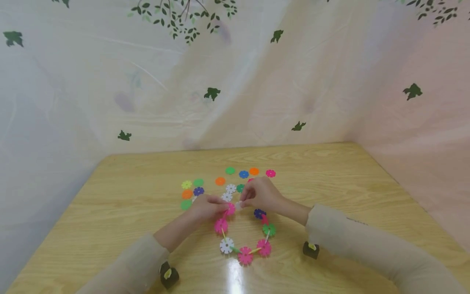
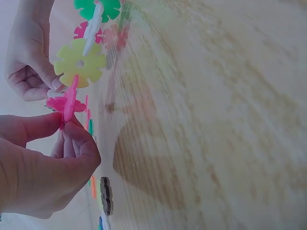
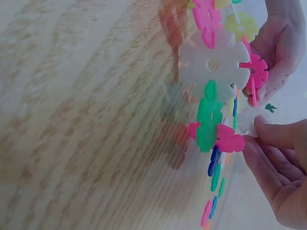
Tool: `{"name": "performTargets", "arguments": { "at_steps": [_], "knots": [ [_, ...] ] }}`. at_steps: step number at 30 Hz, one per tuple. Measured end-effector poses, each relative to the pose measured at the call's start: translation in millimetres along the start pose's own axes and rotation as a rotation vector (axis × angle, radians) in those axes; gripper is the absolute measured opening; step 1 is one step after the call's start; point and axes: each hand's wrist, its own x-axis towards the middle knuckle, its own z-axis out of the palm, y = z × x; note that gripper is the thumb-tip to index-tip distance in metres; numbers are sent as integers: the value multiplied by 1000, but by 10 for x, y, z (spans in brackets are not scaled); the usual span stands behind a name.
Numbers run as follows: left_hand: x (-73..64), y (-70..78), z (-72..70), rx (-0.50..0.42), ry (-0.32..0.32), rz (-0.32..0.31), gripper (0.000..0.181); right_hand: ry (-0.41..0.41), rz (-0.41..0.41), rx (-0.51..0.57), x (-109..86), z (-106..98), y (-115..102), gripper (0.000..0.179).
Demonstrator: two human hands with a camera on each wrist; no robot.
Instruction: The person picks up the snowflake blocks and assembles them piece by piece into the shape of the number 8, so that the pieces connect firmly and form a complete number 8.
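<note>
My left hand (image 1: pixel 208 209) pinches a pink snowflake disc (image 2: pixel 72 101) at the upper left end of a curved chain of notched plastic discs. Between the thumb and fingers of my right hand (image 1: pixel 265 197) is a white snowflake disc (image 3: pixel 247 120), held close beside that pink one. Whether these two discs touch is hard to tell. The chain curves toward me through a white disc (image 1: pixel 227 246), a pink disc (image 1: pixel 245 255) and a green disc (image 1: pixel 269 229). It reaches a dark blue disc (image 1: pixel 259 213) below my right hand.
Loose discs lie beyond my hands, among them an orange disc (image 1: pixel 220 181), a blue disc (image 1: pixel 244 174) and a pink disc (image 1: pixel 270 173). More loose discs, such as a yellow one (image 1: pixel 186 185), lie left of them. A pale curtain (image 1: pixel 249 114) hangs behind the wooden table (image 1: pixel 330 175).
</note>
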Motion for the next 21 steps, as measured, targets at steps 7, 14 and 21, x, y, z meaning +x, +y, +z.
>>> {"name": "performTargets", "arguments": {
  "at_steps": [7,14,21],
  "knots": [
    [6,12,-2,0,0,-7,17,18,-5,35,-15,30,-7,10],
    [21,9,23,9,54,-27,16,71,20,82,-33,88,7,10],
    [2,55,41,9,97,-50,18,85,1,155,-24,129,64,11]
  ]
}}
